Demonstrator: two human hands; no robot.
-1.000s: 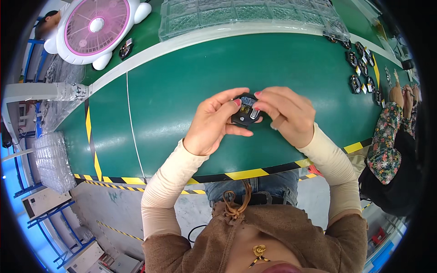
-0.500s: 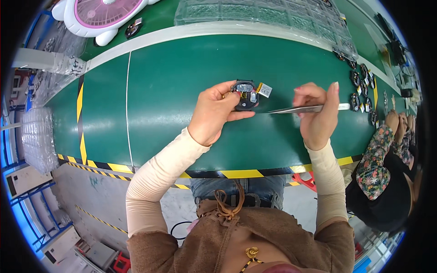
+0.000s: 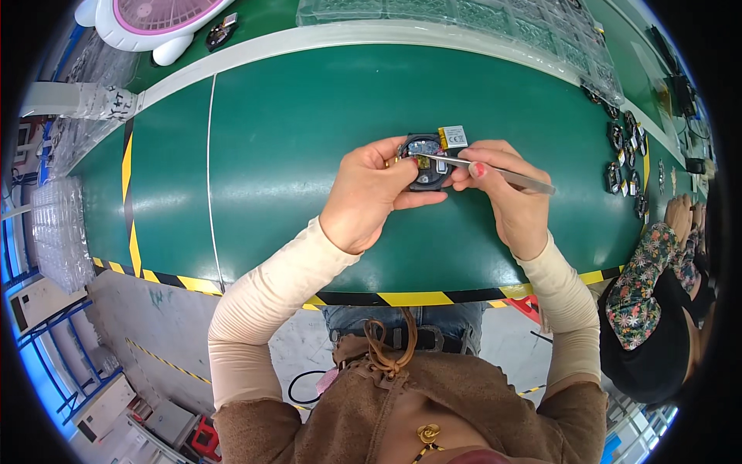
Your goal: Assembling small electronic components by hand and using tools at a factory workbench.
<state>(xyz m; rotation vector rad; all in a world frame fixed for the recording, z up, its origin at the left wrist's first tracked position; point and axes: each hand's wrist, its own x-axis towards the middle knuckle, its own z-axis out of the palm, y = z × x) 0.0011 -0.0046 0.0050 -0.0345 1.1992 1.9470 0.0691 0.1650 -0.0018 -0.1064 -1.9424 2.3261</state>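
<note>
Between the fingers and thumb of my left hand (image 3: 369,184) sits a round black device housing (image 3: 423,179), its inside with a small circuit board facing up. A silver battery pouch with a yellow end (image 3: 453,137) sticks out past the housing's upper right edge. My right hand (image 3: 506,182) is closed on a pair of metal tweezers (image 3: 506,175). Their tips reach into the housing, at the circuit board; whether they pinch anything is too small to tell. The right fingertips are close to the housing's right side.
Clear plastic trays (image 3: 464,19) lie beyond the white rail. Several similar black devices (image 3: 616,135) lie at the right, near a co-worker's flowered sleeve (image 3: 640,290). A pink and white fan (image 3: 158,17) stands at the far left. Yellow and black tape (image 3: 417,298) marks the table's near edge.
My right hand has moved left to the housing and turned the tweezers, so their tips now sit inside it. The left hand keeps hold of the housing.
</note>
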